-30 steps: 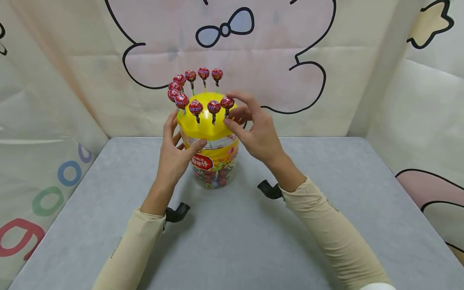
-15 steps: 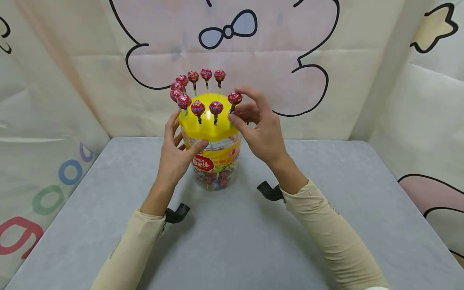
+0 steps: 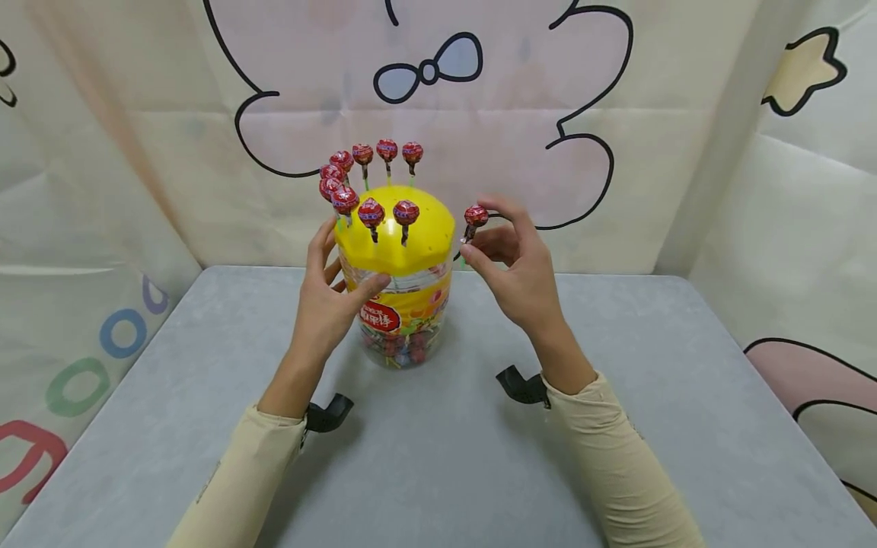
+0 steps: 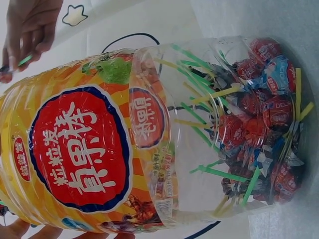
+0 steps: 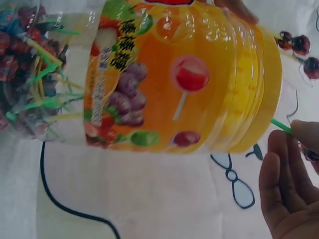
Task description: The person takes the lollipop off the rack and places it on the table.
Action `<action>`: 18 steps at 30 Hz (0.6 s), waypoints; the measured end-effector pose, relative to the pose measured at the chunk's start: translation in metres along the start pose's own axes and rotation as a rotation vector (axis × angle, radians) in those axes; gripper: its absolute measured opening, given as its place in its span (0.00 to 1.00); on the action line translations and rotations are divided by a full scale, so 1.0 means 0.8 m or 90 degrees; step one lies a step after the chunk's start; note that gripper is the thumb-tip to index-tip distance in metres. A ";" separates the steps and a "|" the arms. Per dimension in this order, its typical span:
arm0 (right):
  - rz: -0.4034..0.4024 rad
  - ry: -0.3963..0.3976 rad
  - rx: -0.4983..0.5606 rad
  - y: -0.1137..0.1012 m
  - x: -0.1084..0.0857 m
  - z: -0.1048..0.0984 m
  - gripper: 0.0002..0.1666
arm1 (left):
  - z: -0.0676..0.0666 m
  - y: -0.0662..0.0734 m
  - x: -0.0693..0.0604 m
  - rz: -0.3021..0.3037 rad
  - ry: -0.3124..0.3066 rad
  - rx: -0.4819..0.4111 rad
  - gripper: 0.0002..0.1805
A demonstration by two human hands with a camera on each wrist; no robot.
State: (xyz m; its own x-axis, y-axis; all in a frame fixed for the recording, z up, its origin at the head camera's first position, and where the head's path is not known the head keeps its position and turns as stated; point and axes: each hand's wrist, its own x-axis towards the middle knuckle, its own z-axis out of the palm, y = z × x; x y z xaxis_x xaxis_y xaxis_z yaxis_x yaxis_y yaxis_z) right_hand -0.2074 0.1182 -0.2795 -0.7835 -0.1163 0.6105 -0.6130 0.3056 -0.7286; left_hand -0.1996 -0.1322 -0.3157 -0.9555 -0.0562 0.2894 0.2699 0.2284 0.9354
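A clear plastic jar [image 3: 428,301] with a yellow lid [image 3: 428,228] stands upright on the table, partly filled with wrapped lollipops [image 4: 269,109]. Several red-wrapped lollipops [image 3: 371,213] stick up from the lid's rim, along its left, back and front. My left hand [image 3: 322,308] grips the jar's left side just below the lid, thumb across the front, other fingers partly hidden behind. Right of the lid, my right hand [image 3: 521,278] pinches a red lollipop [image 3: 476,216] head up between thumb and fingers. In the right wrist view its green stick [image 5: 280,125] ends close to the lid's edge.
A grey table [image 3: 425,472] carries the jar near its back edge. Printed cloth [image 3: 288,137] hangs behind and at both sides. A black curved piece juts from each wrist, the left one [image 3: 330,413] and the right one [image 3: 521,385].
The pinched lollipop has risen from the lid's right front and moved rightward, away from the lid, with my right hand. My left hand stays on the jar.
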 end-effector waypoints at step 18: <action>0.259 -0.083 -0.172 0.062 -0.021 -0.023 0.35 | -0.001 0.002 -0.001 -0.005 -0.002 0.004 0.49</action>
State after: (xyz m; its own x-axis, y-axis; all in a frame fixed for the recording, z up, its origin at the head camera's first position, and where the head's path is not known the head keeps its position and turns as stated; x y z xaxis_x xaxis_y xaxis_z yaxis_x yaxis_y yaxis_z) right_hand -0.2224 0.1528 -0.3200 -0.9702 -0.0492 0.2371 -0.2207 0.5829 -0.7820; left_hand -0.1980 -0.1327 -0.3146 -0.9581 -0.0558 0.2810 0.2611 0.2340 0.9365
